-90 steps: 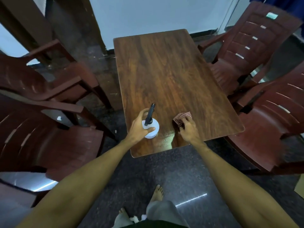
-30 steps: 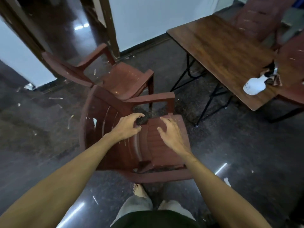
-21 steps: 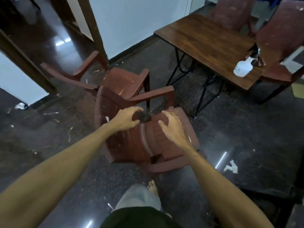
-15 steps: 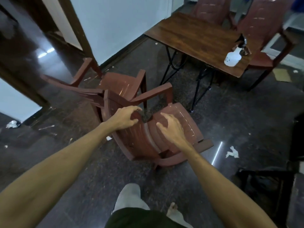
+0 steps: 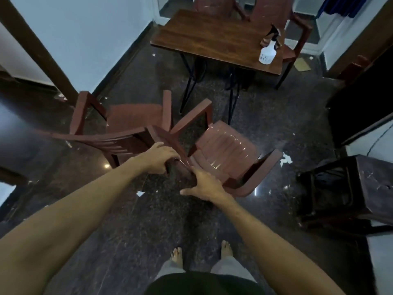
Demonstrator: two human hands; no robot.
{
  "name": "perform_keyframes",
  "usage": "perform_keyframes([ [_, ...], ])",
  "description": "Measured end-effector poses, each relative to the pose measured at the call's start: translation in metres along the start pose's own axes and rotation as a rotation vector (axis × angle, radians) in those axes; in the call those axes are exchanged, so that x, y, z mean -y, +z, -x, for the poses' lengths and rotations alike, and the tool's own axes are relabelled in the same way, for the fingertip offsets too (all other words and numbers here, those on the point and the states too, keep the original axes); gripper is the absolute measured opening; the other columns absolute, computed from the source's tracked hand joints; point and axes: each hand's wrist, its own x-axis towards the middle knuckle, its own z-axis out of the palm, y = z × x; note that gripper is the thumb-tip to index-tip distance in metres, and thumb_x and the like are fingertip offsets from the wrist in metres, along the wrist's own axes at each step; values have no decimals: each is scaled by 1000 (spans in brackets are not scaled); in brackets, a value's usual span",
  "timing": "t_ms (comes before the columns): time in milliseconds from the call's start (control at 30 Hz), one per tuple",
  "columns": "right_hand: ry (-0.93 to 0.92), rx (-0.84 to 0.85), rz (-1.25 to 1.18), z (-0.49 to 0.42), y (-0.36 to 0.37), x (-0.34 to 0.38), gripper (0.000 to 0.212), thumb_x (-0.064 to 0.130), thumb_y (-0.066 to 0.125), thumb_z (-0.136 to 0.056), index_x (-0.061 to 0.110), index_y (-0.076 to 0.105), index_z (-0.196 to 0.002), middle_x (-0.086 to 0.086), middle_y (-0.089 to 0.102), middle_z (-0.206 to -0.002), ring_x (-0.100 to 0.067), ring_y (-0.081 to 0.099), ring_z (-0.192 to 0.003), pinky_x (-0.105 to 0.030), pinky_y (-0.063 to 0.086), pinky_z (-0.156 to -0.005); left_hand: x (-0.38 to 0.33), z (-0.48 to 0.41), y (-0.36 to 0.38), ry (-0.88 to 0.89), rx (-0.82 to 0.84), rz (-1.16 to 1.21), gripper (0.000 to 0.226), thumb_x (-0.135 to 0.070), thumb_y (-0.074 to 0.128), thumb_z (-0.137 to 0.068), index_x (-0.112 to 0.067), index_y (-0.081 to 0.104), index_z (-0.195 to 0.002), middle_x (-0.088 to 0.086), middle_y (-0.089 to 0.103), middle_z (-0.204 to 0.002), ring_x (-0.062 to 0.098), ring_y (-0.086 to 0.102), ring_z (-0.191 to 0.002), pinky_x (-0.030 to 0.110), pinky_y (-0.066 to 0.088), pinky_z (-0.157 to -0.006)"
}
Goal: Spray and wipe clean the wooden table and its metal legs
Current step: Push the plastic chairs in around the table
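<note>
Head view: the left hand (image 5: 158, 157) grips the top edge of a reddish-brown plastic armchair (image 5: 221, 154), and the right hand (image 5: 205, 186) clasps the same backrest just nearer. Far right, the brown wooden desk (image 5: 212, 39) on thin black metal legs (image 5: 189, 86) carries a white spray bottle (image 5: 267, 53) with what may be a cloth beside it.

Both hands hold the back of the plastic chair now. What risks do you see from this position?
1. The held chair looks tilted and sits very close to the second chair; dragging it may knock or catch that one.
2. The left hand and right hand grip only the backrest edge, so it could slip.
3. Bare feet stand near paper scraps on the glossy floor; stepping back could mean a slip.
</note>
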Motion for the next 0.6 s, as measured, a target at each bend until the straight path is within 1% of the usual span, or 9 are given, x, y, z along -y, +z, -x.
perform_keyframes([
  [33,21,-49,28,-1,8,3,80,60,75,-75,25,44,-139,-2,59,-134,-30,56,-123,-52,48,-97,3,-5,4,19,32,-60,71,-13,66,-85,-26,45,-151,-4,45,-156,15,33,-150,43,10,-125],
  [100,47,-153,24,-7,21,8,50,42,69,-86,21,50,-128,-5,63,-123,-33,60,-115,-54,48,-94,12,-19,10,45,41,-150,67,-19,64,-89,-28,43,-152,-4,45,-156,16,35,-149,45,11,-124],
  [167,56,-218,52,-10,28,10,31,33,63,-90,19,54,-116,-6,66,-112,-34,63,-106,-54,50,-90,17,-32,14,69,16,-184,59,-21,60,-92,-29,48,-149,-4,51,-153,18,43,-143,43,19,-121],
  [233,62,-272,108,-14,32,7,22,25,59,-91,17,55,-111,-7,68,-103,-34,65,-97,-48,51,-84,20,-44,19,104,21,-240,55,-23,59,-91,-30,51,-146,-5,55,-149,18,48,-138,40,28,-115],
  [267,58,-284,130,-15,32,4,19,20,58,-89,16,56,-107,-7,68,-99,-34,66,-92,-44,50,-79,21,-48,21,115,19,-278,55,-25,59,-91,-31,52,-145,-6,57,-147,19,51,-135,39,31,-111],
  [333,28,-288,198,-20,29,-3,15,14,57,-87,14,55,-102,-7,67,-93,-34,66,-85,-40,43,-67,25,-56,22,142,13,-342,55,-27,59,-89,-33,53,-143,-7,61,-143,18,55,-131,39,36,-105],
  [400,-17,-297,277,-24,24,-10,16,13,56,-87,13,55,-102,-8,68,-91,-33,66,-81,-38,39,-60,26,-63,22,161,0,-347,54,-28,59,-86,-34,57,-139,-8,65,-138,17,59,-127,39,39,-102],
  [500,-37,-282,342,-35,10,-27,20,14,55,-87,14,56,-107,-8,70,-93,-32,68,-82,-38,41,-59,23,-81,20,177,-45,-327,52,-29,55,-78,-32,65,-129,-6,71,-127,17,66,-118,39,44,-96],
  [600,-56,-260,366,-49,-18,-51,27,13,54,-86,14,56,-114,-8,71,-96,-33,67,-84,-42,50,-66,12,-108,11,160,-94,-279,49,-30,52,-74,-28,68,-120,-2,75,-117,21,69,-109,41,47,-90],
])
